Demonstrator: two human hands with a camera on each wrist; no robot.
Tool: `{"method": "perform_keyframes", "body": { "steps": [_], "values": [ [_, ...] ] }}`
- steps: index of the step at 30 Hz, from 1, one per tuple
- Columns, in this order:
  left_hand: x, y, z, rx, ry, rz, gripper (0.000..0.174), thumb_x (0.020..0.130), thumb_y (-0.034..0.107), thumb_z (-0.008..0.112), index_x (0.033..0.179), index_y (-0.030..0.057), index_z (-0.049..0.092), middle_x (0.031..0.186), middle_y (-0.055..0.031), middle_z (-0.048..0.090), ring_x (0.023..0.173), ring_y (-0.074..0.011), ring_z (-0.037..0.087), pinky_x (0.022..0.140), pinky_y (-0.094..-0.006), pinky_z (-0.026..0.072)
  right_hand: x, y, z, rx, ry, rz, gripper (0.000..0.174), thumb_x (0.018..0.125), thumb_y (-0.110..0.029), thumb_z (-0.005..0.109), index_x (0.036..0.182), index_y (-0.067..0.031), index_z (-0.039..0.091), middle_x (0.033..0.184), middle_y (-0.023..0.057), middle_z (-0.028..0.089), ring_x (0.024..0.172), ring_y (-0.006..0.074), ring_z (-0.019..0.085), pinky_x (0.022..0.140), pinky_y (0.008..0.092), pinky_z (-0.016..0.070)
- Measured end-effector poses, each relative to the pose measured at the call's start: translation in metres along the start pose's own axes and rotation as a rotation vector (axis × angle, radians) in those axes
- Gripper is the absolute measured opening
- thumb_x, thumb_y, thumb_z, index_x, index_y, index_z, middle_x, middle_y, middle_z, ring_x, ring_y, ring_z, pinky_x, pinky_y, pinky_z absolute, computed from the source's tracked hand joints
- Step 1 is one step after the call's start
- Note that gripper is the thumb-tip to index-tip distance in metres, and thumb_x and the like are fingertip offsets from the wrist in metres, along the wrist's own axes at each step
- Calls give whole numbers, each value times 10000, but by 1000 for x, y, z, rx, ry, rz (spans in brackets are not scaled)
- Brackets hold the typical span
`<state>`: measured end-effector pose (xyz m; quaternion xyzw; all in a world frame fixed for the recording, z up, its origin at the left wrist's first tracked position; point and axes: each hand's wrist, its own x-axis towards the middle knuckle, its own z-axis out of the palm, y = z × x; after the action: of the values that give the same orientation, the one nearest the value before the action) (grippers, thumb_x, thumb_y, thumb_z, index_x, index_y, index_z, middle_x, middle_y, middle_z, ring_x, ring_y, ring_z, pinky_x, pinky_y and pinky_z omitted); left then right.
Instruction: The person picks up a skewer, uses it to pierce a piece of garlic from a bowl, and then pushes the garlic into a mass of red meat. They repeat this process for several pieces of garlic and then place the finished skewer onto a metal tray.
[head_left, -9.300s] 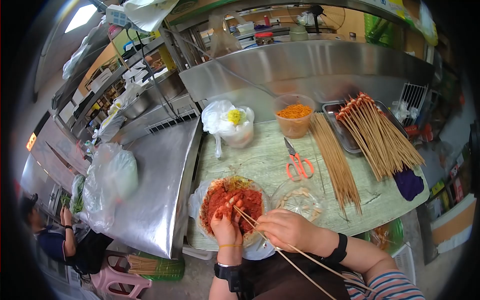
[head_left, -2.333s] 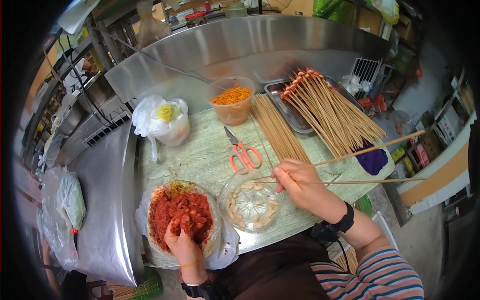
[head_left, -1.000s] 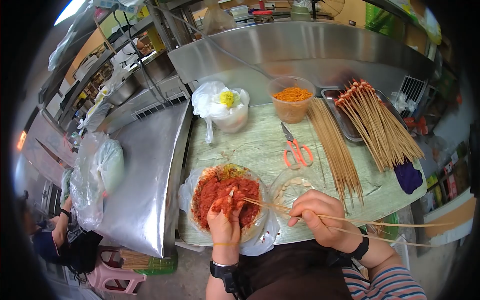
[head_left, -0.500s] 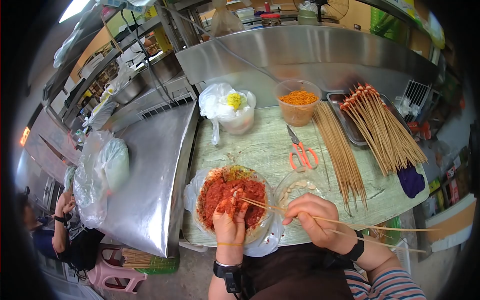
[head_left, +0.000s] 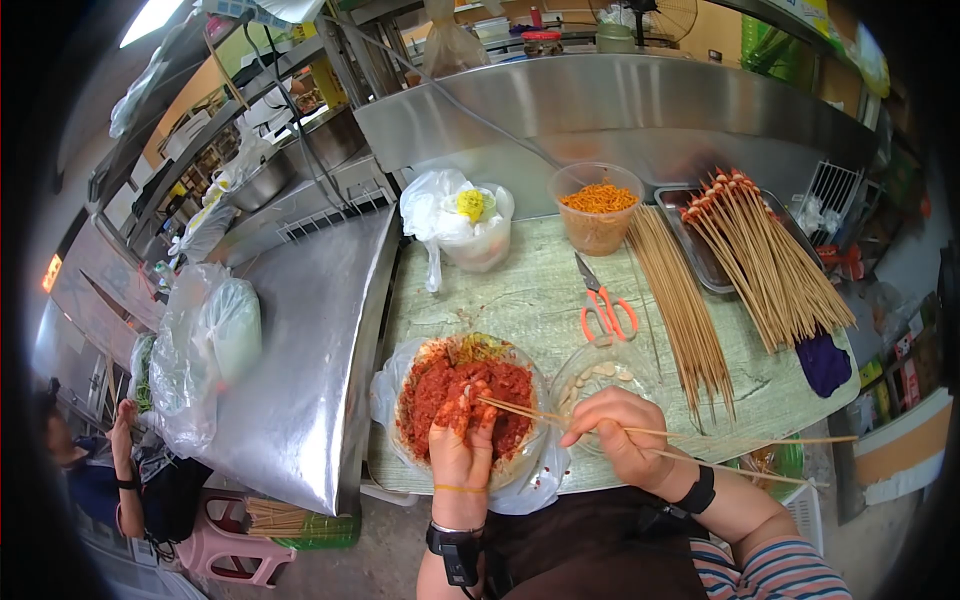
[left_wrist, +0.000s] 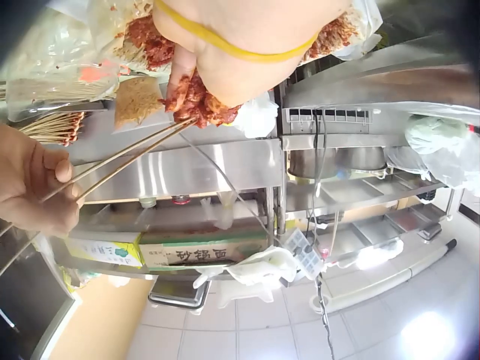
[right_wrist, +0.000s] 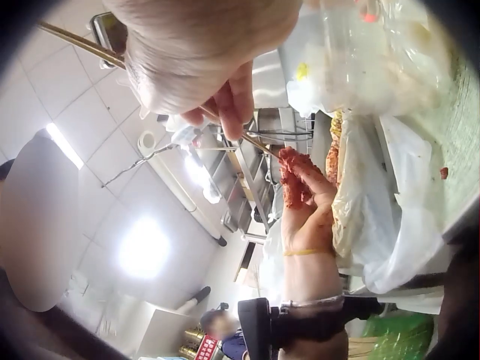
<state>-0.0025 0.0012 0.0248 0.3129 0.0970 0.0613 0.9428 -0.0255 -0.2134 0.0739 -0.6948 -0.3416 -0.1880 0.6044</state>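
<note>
In the head view my left hand [head_left: 460,455] is above a bowl of chunky red paste [head_left: 515,385], its fingers smeared red. It pinches a red-coated piece of food, mostly hidden by the fingers; the left wrist view shows red clumps [left_wrist: 199,105] at the fingertips. Two thin wooden skewers [head_left: 530,409] reach the left fingertips with their front ends. My right hand [head_left: 625,430] pinches them farther back, and their rear ends spread apart to the right. Behind the right hand sits a clear plastic bowl [head_left: 650,365] with several whitish flat pieces [head_left: 603,375].
Orange-handled scissors [head_left: 607,318] and a pile of bare skewers [head_left: 685,310] lie beyond. Tipped skewers [head_left: 770,280] rest across a dark tray [head_left: 700,275]. A tub of orange shreds [head_left: 595,215] and a bagged tub [head_left: 480,245] stand behind. Another person [head_left: 90,470] is at left.
Earlier the right hand held the skewers out to the right, away from the left hand; their tips have since come to the left fingertips. The whitish piece seen there is now mostly covered.
</note>
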Motion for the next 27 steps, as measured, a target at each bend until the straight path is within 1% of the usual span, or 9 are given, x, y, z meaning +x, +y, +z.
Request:
{"method": "perform_keyframes", "body": {
  "steps": [2, 6, 8, 9, 11, 12, 14, 17, 27],
  "values": [
    [0, 0, -1, -22, -28, -27, 208, 881, 54, 570, 1084, 11, 583, 1060, -121, 632, 934, -212, 629, 743, -301, 558, -1, 3, 0, 73, 37, 25, 200, 938, -127, 462, 892, 2, 607, 854, 124, 616, 757, 222, 600, 694, 296, 480],
    [-1, 0, 2, 8, -25, -10, 217, 881, 53, 571, 1094, 10, 578, 1058, -123, 631, 934, -211, 629, 746, -299, 557, -1, 5, 5, 77, 25, 33, 180, 929, -105, 472, 890, 6, 609, 867, 128, 614, 756, 225, 603, 700, 292, 480],
    [-1, 0, 3, 17, -9, 20, 215, 883, 53, 568, 1093, 6, 574, 1051, -128, 632, 936, -217, 630, 745, -299, 558, -1, 4, 6, -10, -25, -48, 135, 903, -71, 502, 901, 12, 608, 880, 134, 610, 773, 233, 612, 698, 302, 489],
    [-2, 0, 4, 18, -9, 21, 215, 883, 53, 568, 1093, 6, 574, 1051, -128, 632, 936, -217, 630, 745, -299, 558, 0, 3, 7, -10, -24, -49, 135, 903, -71, 502, 901, 12, 608, 880, 134, 610, 773, 233, 612, 698, 302, 489],
    [-5, -1, 10, 101, 57, 108, 198, 880, 40, 568, 1074, -1, 574, 1044, -132, 634, 915, -227, 638, 733, -301, 562, 1, -1, 9, -112, -73, -78, 87, 857, -36, 555, 901, 14, 611, 884, 137, 604, 761, 249, 621, 656, 311, 505],
    [-5, -2, 11, 102, 55, 109, 198, 880, 40, 568, 1074, -1, 574, 1044, -132, 634, 915, -227, 638, 733, -301, 562, 1, -1, 9, -112, -72, -79, 87, 857, -36, 555, 901, 14, 611, 884, 137, 604, 761, 249, 621, 656, 311, 505],
    [-4, -3, 10, 148, 94, 231, 187, 876, 25, 568, 1060, -10, 568, 1043, -133, 635, 891, -236, 647, 719, -303, 566, 0, -2, 8, -189, -98, -132, 90, 820, -19, 597, 901, 17, 610, 894, 145, 606, 739, 265, 625, 608, 314, 513],
    [-3, -5, 8, 176, 82, 239, 188, 873, 15, 568, 1059, -16, 563, 1042, -136, 635, 875, -238, 651, 712, -302, 567, -1, 3, 7, -152, -97, -159, 109, 789, -3, 625, 894, 21, 612, 912, 151, 614, 709, 270, 627, 579, 310, 515],
    [0, -5, -1, 146, 72, 213, 208, 875, 18, 566, 1082, -1, 561, 1062, -136, 629, 922, -248, 638, 730, -322, 563, 2, 1, 23, -227, -65, -198, 162, 757, 7, 653, 915, 14, 617, 939, 156, 619, 747, 284, 642, 608, 317, 537]
  ]
}}
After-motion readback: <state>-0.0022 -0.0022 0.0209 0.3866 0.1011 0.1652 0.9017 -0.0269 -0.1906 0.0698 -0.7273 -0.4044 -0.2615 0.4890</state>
